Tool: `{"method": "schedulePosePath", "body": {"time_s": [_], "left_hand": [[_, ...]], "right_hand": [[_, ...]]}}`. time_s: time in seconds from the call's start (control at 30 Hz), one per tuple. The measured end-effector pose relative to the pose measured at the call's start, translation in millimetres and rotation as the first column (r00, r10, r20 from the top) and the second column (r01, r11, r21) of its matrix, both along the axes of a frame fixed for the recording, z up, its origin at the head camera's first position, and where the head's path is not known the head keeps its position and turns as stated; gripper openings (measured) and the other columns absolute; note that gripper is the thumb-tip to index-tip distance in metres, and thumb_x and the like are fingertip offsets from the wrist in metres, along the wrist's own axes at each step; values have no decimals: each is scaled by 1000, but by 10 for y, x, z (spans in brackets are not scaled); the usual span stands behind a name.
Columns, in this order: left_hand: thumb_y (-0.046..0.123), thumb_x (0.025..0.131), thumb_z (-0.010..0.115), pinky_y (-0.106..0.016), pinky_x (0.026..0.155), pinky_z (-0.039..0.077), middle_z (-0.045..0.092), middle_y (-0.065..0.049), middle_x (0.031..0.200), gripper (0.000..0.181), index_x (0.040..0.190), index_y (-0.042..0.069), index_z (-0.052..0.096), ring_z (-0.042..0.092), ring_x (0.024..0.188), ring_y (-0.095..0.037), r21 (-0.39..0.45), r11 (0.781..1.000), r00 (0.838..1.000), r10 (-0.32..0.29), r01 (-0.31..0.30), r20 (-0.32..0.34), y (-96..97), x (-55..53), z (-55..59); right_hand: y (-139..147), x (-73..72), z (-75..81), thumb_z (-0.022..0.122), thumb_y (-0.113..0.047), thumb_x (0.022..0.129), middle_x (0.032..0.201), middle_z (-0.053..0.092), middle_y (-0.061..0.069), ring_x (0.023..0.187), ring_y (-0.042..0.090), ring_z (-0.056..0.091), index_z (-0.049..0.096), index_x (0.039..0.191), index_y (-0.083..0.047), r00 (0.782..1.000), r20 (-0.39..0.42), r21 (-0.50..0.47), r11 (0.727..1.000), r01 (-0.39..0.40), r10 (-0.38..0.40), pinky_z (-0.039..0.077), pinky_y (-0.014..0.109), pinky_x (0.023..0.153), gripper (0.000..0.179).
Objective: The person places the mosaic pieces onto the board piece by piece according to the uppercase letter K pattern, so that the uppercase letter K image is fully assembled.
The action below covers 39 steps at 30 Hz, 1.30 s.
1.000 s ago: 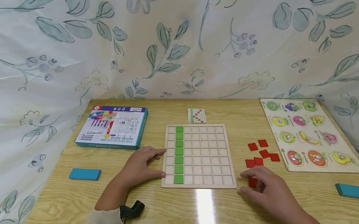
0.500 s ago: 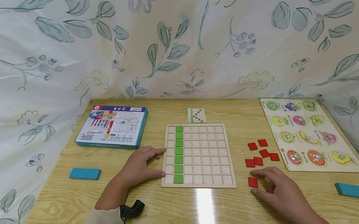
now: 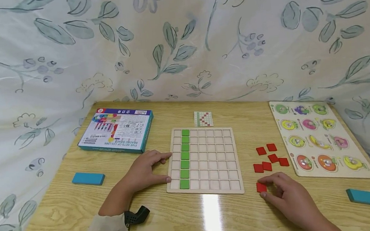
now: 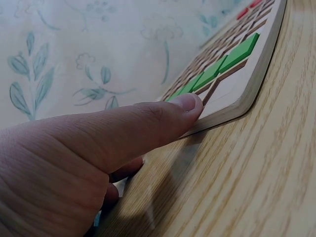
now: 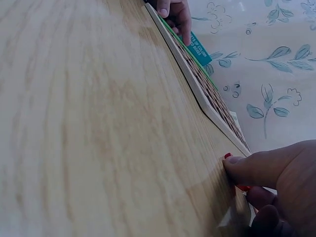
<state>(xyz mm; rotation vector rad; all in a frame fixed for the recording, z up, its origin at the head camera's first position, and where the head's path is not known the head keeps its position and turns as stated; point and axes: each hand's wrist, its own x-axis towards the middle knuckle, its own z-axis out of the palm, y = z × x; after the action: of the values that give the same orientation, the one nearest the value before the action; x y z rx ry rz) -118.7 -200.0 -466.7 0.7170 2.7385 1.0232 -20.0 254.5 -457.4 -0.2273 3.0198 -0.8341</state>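
A wooden grid board (image 3: 215,191) lies flat on the table, one of its columns filled with green square tiles (image 3: 183,164). At its left edge rests my left hand (image 3: 145,173), thumb and index finger spread apart along the rim. The left wrist view shows the thumb (image 4: 185,104) lying over the board's border. To the right of the board, my right hand (image 3: 286,195) pinches a red square tile (image 3: 261,187) between thumb and index fingertip, low at the tabletop. Several more red tiles (image 3: 267,166) lie loose just beyond that hand.
Behind the board is a small pattern card (image 3: 203,119). A boxed toy (image 3: 116,131) stands at the back left, with a blue block (image 3: 88,178) nearer. On the right are a fruit peg puzzle (image 3: 320,136) and a teal block (image 3: 362,197). A floral curtain (image 3: 179,56) hangs behind.
My right hand has shifted slightly right and its thumb and index finger have come onto the near red tile. The left hand stays at the board's edge.
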Motion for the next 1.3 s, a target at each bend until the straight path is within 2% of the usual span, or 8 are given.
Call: {"method": "schedulePosePath", "body": {"time_s": [0.23,0.4,0.63,0.93,1.13,1.3], "left_hand": [[45,82,93,-40,90,45,59,12,106,78,150,20,65,51,97,-12,-11,1000,1000,-4,4,7,-2,-2,7],[45,82,94,-38,89,45,58,12,106,78,150,20,65,51,97,-12,-6,1000,1000,-9,9,9,1,-8,-1],[45,81,94,-38,89,44,58,12,106,78,150,20,66,51,97,-11,-1,1000,1000,-8,8,11,12,-4,-2],[43,81,94,-39,89,44,59,11,105,78,150,19,66,51,97,-12,4,1000,1000,3,-3,17,10,5,37],[43,81,94,-40,89,45,59,11,106,77,149,19,66,51,97,-13,2,1000,1000,1,-1,14,10,7,41],[43,81,94,-41,90,45,59,11,106,77,149,19,66,52,98,-13,4,1000,1000,1,-1,18,13,13,27]], "right_hand": [[-8,-49,31,91,-17,87,92,55,-9,67,4,44,79,112,-25,1000,-6,-23,999,-29,29,38,25,60,30],[-44,-135,80,92,-18,86,87,54,-8,67,5,45,78,112,-24,999,-28,-35,998,-43,43,38,25,61,30],[-135,-298,168,91,-21,88,100,63,-8,64,5,47,79,114,-22,998,-28,-75,995,-66,64,42,26,60,29],[-352,-700,238,87,-16,91,109,66,2,69,16,52,78,120,-15,997,12,-109,991,-79,81,46,27,58,31],[-546,-957,296,86,-20,93,119,68,5,72,17,53,78,122,-14,994,-12,-94,990,-109,109,46,28,57,31],[-635,-1184,263,84,-19,94,120,67,7,71,18,54,77,123,-12,991,-8,-88,987,-132,132,48,32,61,31]]}}
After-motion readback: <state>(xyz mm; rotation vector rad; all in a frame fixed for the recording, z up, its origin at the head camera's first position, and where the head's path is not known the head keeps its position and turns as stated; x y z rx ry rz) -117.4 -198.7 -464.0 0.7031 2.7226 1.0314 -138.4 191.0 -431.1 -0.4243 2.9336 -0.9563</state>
